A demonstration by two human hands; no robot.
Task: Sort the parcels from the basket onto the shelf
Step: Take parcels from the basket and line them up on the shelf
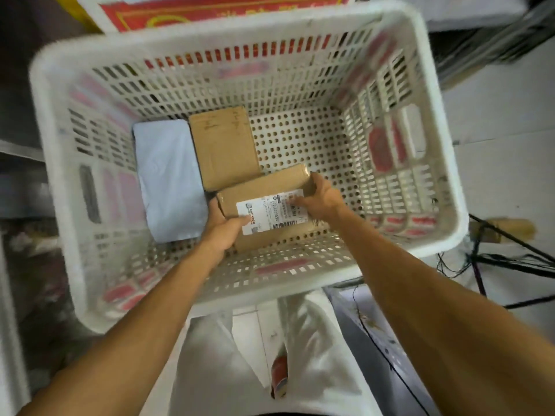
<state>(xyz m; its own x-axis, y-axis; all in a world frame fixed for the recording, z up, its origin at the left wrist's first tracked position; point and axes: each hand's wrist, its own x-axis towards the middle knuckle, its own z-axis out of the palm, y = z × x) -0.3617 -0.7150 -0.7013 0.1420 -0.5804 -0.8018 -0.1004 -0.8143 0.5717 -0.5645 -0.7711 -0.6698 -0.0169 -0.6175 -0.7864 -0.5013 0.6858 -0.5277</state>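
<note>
- One white slotted basket [210,37] fills most of the view, seen from above; its perforated floor is bare on the right half.
- Three parcels lie in it, all in the left half: a pale blue soft mailer [168,178] flat against the left side, a plain brown box [223,145] just beside it, and a labelled brown box [264,184] nearest the person, its far edge overlapping the plain box's near end.
- One white shipping label [270,216] is on top of that nearest box — the print is too blurred to read.
- Two bare forearms reach in over the near rim.
- Beyond the far rim a red-and-yellow printed surface [222,10] is cut off by the top edge.
- Red patches show through the basket's side slots; what they belong to cannot be made out.
- Black cables [510,259] trail on the floor at the right, running out of frame.
- The left hand [222,226] grips the labelled box's left end — thumb on the label's corner, fingers tucked beside and under the box.
- The right hand [322,199] grips the right end, fingers curled over the far right corner, the thumb lying across the label.
- Whether the box is lifted off the floor cannot be told.
</note>
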